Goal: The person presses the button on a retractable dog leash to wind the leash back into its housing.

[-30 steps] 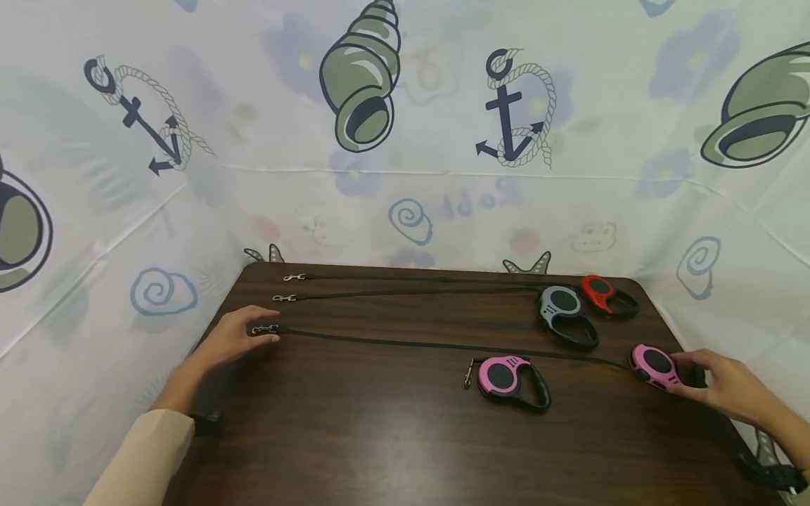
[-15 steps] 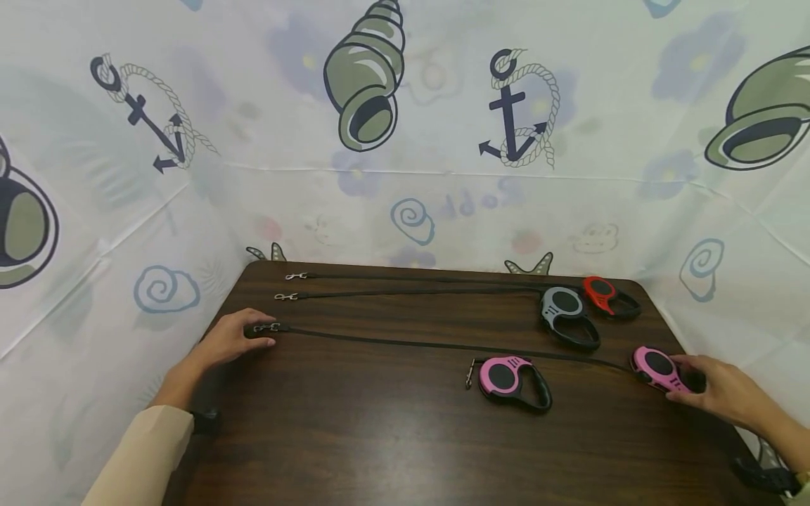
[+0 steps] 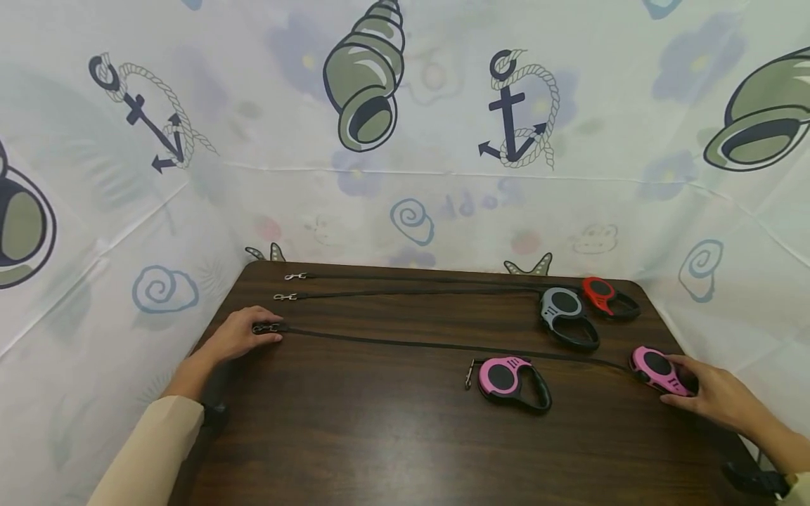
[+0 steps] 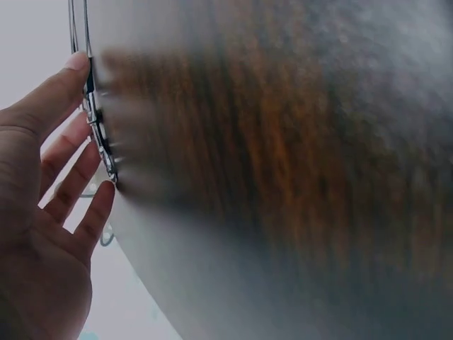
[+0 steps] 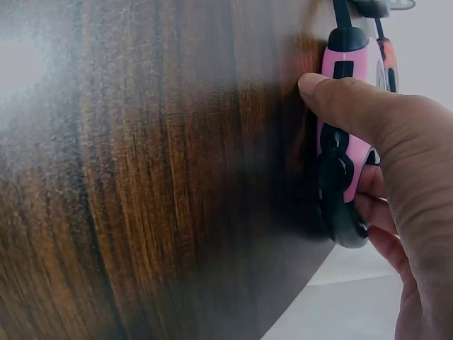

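A pink retractable dog leash [image 3: 658,369] lies at the table's right edge, its black cord [image 3: 443,345] drawn out straight leftward to a metal clip [image 3: 267,327]. My right hand [image 3: 721,395] holds the leash's casing, thumb on the near side; in the right wrist view several fingers [image 5: 375,205] wrap the far side by the black handle. At the left edge my left hand [image 3: 237,336] lies around the clip with loosely bent fingers. In the left wrist view, the thumb [image 4: 76,65] touches the cord end and the fingertips rest along the clip.
A second pink leash [image 3: 502,377] lies wound up near the middle, its clip [image 3: 469,374] beside it. Behind are a grey leash [image 3: 562,301] and a red leash [image 3: 598,288], both with cords stretched left to clips. A printed cloth [image 3: 443,211] surrounds the brown table [image 3: 380,436].
My left hand drew back slightly with the clip, then shifted a little right. My right hand has slid slightly left and nearer along the pink leash. The other leashes have not moved.
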### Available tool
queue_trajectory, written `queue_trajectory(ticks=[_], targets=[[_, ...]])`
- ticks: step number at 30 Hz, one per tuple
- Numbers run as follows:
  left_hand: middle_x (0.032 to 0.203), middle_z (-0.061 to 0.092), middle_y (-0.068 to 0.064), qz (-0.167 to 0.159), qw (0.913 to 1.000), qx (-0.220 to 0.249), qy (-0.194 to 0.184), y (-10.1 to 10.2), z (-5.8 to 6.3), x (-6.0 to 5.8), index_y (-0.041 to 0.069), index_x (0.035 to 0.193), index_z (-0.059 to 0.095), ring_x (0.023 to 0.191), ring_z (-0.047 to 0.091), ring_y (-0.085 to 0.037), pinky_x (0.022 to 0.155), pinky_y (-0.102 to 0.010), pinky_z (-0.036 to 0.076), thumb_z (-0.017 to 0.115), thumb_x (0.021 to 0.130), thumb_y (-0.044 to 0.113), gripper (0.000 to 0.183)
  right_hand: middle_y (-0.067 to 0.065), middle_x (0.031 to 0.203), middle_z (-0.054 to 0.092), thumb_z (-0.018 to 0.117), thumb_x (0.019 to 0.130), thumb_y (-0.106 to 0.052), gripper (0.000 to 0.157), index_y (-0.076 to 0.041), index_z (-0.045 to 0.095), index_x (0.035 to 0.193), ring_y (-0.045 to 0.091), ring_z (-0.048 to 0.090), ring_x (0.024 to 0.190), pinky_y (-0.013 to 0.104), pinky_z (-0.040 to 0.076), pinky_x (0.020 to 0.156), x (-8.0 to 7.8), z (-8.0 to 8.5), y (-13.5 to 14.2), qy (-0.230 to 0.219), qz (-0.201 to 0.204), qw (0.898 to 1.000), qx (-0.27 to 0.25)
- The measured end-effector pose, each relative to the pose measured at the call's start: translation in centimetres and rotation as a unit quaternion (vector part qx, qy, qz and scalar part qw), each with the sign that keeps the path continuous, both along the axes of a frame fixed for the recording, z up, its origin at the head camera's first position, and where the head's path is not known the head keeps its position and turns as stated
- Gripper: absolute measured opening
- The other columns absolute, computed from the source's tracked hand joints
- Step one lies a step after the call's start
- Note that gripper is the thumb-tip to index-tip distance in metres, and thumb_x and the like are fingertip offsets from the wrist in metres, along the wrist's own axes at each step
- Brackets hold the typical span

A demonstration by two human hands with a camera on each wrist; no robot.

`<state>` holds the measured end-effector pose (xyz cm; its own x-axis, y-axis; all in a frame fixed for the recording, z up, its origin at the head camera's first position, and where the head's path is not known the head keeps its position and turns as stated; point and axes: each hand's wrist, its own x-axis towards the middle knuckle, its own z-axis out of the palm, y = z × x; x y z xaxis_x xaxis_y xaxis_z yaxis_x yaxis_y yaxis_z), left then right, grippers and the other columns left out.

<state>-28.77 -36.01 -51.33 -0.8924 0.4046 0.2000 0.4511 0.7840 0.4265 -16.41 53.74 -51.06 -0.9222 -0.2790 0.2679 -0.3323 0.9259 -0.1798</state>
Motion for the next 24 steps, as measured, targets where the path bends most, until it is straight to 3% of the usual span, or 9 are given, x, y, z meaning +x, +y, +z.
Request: queue_trajectory(ticks=[16, 24], targets=[[0.102, 0.077, -0.010, 0.002, 0.9999, -0.001, 0.012, -0.1, -0.3, -1.1, 0.003, 0.107, 0.083, 0.101, 0.072, -0.039, 0.090, -0.059, 0.053, 0.088, 0.086, 0.012, 0.023, -0.003, 0.082, 0.068, 0.101, 0.064, -0.022, 0.067, -0.003, 0.068, 0.118, -0.001, 0.048, 0.067, 0.032, 0.043, 0.054, -0.1, -0.2, -0.2, 0.022, -0.003, 1.000, 0.009], [0.095, 0.078, -0.003, -0.002, 0.9998, 0.000, 0.021, -0.1, -0.1, -1.3, 0.008, 0.099, 0.084, 0.096, 0.074, -0.033, 0.086, -0.054, 0.055, 0.089, 0.085, 0.010, 0.015, -0.008, 0.073, 0.058, 0.099, 0.058, -0.011, 0.066, 0.001, 0.068, 0.116, -0.002, 0.037, 0.063, 0.030, 0.038, 0.052, -0.3, -0.2, -0.2, 0.053, 0.017, 0.998, 0.019]])
